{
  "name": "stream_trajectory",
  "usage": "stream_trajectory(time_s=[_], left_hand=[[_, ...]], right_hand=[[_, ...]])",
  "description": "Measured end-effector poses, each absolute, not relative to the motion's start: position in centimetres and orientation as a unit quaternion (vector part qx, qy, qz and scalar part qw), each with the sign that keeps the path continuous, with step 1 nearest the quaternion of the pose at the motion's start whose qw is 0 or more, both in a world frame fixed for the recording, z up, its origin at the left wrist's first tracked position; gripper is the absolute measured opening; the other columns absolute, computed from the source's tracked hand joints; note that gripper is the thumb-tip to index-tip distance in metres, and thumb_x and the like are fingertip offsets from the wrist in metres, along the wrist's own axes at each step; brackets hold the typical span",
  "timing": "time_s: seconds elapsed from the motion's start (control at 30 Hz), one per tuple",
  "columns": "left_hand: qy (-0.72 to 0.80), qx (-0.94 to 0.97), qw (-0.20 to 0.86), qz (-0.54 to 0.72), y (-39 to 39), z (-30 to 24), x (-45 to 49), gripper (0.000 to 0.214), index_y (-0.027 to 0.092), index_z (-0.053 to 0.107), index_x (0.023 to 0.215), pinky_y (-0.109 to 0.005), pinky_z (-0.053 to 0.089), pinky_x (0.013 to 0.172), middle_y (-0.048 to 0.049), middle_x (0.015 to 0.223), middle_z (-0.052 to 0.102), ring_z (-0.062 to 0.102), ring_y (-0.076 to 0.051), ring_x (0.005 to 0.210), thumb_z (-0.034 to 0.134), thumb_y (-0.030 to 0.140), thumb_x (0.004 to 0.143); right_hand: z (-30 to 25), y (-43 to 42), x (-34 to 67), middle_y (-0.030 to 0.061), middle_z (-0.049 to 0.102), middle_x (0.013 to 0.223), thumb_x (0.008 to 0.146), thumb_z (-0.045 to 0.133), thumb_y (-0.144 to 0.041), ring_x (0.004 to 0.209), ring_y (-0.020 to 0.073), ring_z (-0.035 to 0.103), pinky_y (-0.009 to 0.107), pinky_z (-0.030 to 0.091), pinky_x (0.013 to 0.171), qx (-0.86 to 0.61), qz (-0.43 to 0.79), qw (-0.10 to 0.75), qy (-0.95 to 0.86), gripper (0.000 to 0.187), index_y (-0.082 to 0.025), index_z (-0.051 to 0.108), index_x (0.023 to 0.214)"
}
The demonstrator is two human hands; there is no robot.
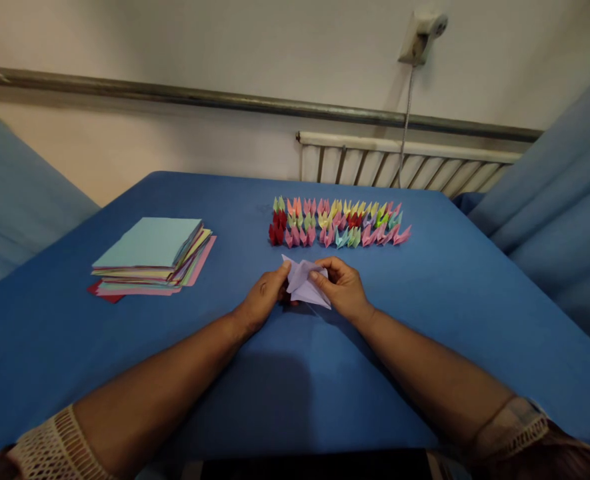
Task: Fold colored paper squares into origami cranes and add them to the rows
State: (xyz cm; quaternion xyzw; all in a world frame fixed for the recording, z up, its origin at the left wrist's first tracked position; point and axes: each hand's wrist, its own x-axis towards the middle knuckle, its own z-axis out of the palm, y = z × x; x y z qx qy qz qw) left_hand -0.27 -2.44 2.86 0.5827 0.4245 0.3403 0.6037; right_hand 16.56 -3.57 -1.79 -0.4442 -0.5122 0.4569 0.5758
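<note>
A partly folded sheet of pale lilac paper (303,282) is held just above the blue table (425,320) between both hands. My left hand (263,299) pinches its left edge with the fingers closed. My right hand (342,288) grips its right side, thumb on top. Just beyond the hands, several small folded paper cranes (337,223) in red, pink, yellow, green and blue stand in tight rows. A stack of flat coloured paper squares (153,257) with a light blue sheet on top lies to the left.
The table is covered in blue cloth and ends near the wall. A metal rail (225,100) runs along the wall, with a white railing (405,157) behind the table. Blue fabric (559,200) hangs at the right and left sides.
</note>
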Motion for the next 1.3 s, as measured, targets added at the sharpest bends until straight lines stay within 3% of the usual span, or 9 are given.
stream_trajectory(time_s=[0.1,0.23,0.4,0.6,0.8,1.1,1.3], left_hand=[[0.407,0.586,0.606,0.352,-2.5,2.9,-0.4,0.057,0.016,0.068,0.071,-0.026,0.043,0.055,-0.0056,0.061,0.061,0.055,-0.018,0.059,0.046,0.068,0.082],[0.440,0.631,0.528,0.360,-2.5,3.0,-0.1,0.037,0.015,0.069,0.088,-0.024,0.043,0.057,-0.0031,0.073,0.065,0.056,-0.016,0.063,0.072,0.047,0.069],[0.468,0.589,0.536,0.384,-2.2,2.4,0.2,0.023,0.015,0.070,0.080,-0.023,0.042,0.061,0.0000,0.070,0.064,0.056,-0.014,0.064,0.071,0.036,0.070],[0.469,0.482,0.611,0.417,-2.1,1.9,0.2,0.031,0.013,0.072,0.084,-0.027,0.046,0.064,-0.0048,0.075,0.070,0.061,-0.017,0.065,0.074,0.040,0.069],[0.466,0.471,0.626,0.412,-2.1,1.4,0.1,0.030,0.012,0.073,0.080,-0.030,0.049,0.066,-0.0084,0.075,0.071,0.064,-0.019,0.067,0.074,0.040,0.070],[0.456,0.491,0.634,0.387,-2.8,1.7,0.4,0.028,0.013,0.073,0.075,-0.026,0.047,0.062,-0.0067,0.072,0.071,0.062,-0.016,0.062,0.070,0.041,0.074],[0.452,0.450,0.658,0.399,-2.8,1.8,0.5,0.028,0.013,0.071,0.080,-0.027,0.048,0.061,-0.0052,0.071,0.069,0.062,-0.016,0.060,0.071,0.040,0.073]], right_hand=[[-2.0,-3.4,16.6,-0.0003,0.064,0.074,0.075,0.070,-0.039,0.064,0.0146,0.056,0.029,0.047,0.063,-0.452,0.454,0.576,-0.508,0.021,-0.021,0.064,0.083],[-2.2,-3.4,16.5,-0.0014,0.061,0.070,0.077,0.068,-0.038,0.060,0.0129,0.053,0.027,0.045,0.060,-0.464,0.428,0.560,-0.536,0.017,-0.021,0.064,0.079],[-1.8,-4.0,16.4,-0.0011,0.061,0.074,0.079,0.067,-0.036,0.066,0.0129,0.055,0.026,0.045,0.063,-0.469,0.386,0.559,-0.565,0.016,-0.020,0.063,0.085],[-0.4,-4.2,16.6,0.0008,0.063,0.073,0.087,0.054,-0.051,0.067,0.0142,0.059,0.027,0.046,0.062,-0.438,0.469,0.568,-0.515,0.032,-0.020,0.065,0.090],[-0.4,-3.7,16.3,-0.0019,0.060,0.065,0.075,0.068,-0.055,0.058,0.0115,0.055,0.025,0.045,0.055,-0.432,0.531,0.562,-0.464,0.035,-0.020,0.063,0.079],[-0.3,-3.9,15.7,-0.0060,0.054,0.058,0.059,0.081,-0.050,0.052,0.0087,0.047,0.024,0.040,0.053,-0.434,0.529,0.575,-0.448,0.041,-0.020,0.055,0.068],[0.1,-4.0,16.2,-0.0039,0.057,0.060,0.069,0.073,-0.056,0.054,0.0105,0.051,0.025,0.042,0.053,-0.419,0.555,0.546,-0.468,0.038,-0.021,0.059,0.073]])
